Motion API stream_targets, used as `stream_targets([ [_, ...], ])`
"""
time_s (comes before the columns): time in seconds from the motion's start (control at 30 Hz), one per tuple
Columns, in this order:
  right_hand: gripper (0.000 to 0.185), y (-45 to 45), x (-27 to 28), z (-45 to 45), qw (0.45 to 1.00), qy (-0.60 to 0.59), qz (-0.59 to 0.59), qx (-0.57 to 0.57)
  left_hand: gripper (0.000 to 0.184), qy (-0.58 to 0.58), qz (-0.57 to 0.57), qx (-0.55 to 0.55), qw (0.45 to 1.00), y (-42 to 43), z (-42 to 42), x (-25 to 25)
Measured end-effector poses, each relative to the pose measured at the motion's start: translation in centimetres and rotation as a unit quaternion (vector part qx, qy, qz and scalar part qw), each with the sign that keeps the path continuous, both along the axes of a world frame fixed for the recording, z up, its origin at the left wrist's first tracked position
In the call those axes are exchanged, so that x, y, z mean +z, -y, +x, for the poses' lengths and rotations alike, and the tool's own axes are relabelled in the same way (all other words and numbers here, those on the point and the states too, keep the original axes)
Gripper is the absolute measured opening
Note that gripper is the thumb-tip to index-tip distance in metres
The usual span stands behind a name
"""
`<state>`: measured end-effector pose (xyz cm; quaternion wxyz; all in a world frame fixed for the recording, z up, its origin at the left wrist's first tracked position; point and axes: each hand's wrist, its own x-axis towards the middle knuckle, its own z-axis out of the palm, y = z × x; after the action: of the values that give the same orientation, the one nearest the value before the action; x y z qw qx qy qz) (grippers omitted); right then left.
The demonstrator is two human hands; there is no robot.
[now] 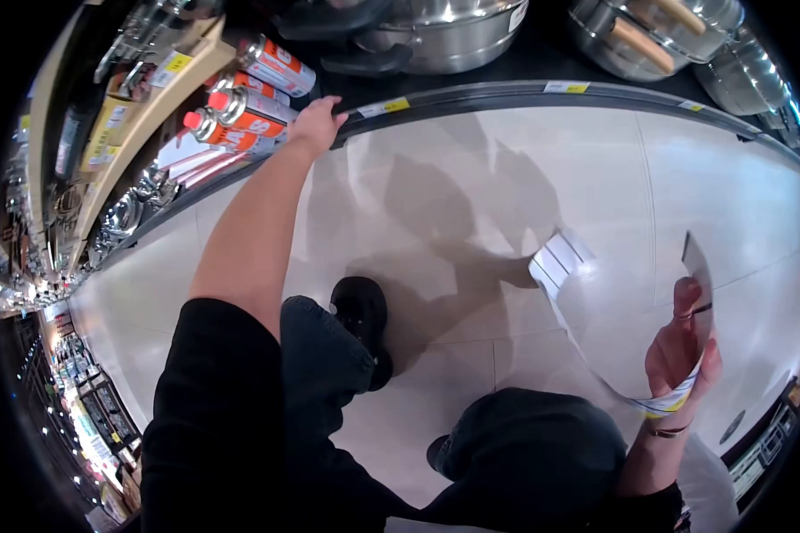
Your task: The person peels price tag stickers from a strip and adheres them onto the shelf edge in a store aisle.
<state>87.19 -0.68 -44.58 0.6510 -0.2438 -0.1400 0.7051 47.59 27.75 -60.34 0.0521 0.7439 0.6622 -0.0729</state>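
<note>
- While the front edge of the shelf (pixel 480 94) is reached by the left hand (pixel 318 124), a label strip (pixel 556 266) is held in the right hand (pixel 682 355).
- Left grip: the fingers are seen partly bent at the shelf corner, just beside the canisters (pixel 262 108). Whether the shelf edge, a tag or a canister is grasped cannot be told.
- Right grip: the fingers are closed on the strip. A thin flat piece (pixel 699 266) is also seen upright at the thumb; whether it is part of the strip cannot be told.
- Strip: its looped length is hung over the floor (pixel 587 169) to the left of the right hand, with the free end, marked by dark lines, well apart from the shelf.
- Canisters: several are grouped at the shelf corner, with orange and white print and red caps. Their contents are not shown.
- Pots: a large steel pot (pixel 467 44) is placed behind the shelf edge, near the canisters. A steel pan fitted with wooden handles (pixel 644 46) is set farther right, followed by another steel pot (pixel 745 75). Their interiors cannot be inspected.
- Tags: a white and yellow price tag (pixel 384 107) is fixed on the shelf edge, just right of the left hand; another (pixel 566 87) is fixed farther along.
- Obstructions: the floor is partly covered by a black shoe (pixel 359 311) and by shadows. The left-hand rack (pixel 142 133) is crowded with metal goods, many too small to identify.
</note>
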Motion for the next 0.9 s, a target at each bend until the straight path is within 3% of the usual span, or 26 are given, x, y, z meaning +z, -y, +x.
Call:
stream_targets([
  [0.07,0.076,0.5,-0.6,-0.5,0.991,0.104,-0.061,-0.052,0.027,0.139,-0.048,0.023,0.989,-1.9,0.2,-1.7],
  [0.17,0.074,1.0,-0.1,-0.4,0.988,0.1,-0.083,-0.082,0.021,0.217,-0.076,-0.044,0.972,-2.8,-0.9,-2.6],
  [0.3,0.064,1.1,0.4,-0.6,0.983,0.132,-0.084,-0.096,0.015,0.206,0.042,0.002,0.978,-1.6,0.4,-2.9],
  [0.33,0.062,1.0,0.5,-0.9,0.988,0.083,-0.088,-0.098,0.011,0.231,0.079,-0.006,0.97,-1.1,0.5,-3.3],
  [0.47,0.064,-0.1,1.0,-2.1,0.99,0.093,-0.08,-0.069,0.01,0.188,0.147,-0.012,0.971,-0.9,0.8,-4.1],
  [0.7,0.066,-1.8,-1.1,-2.2,0.992,0.017,-0.111,-0.059,0.01,0.187,0.148,-0.011,0.971,-1.1,0.6,-4.2],
  [0.77,0.053,-2.5,-1.6,-2.9,0.997,0.007,-0.071,-0.023,0.017,0.19,0.154,-0.02,0.969,-0.9,0.6,-4.1],
  [0.9,0.048,-3.8,-1.8,-3.9,0.995,-0.004,-0.094,-0.022,0.015,0.19,0.148,-0.024,0.97,-0.7,0.5,-3.8],
])
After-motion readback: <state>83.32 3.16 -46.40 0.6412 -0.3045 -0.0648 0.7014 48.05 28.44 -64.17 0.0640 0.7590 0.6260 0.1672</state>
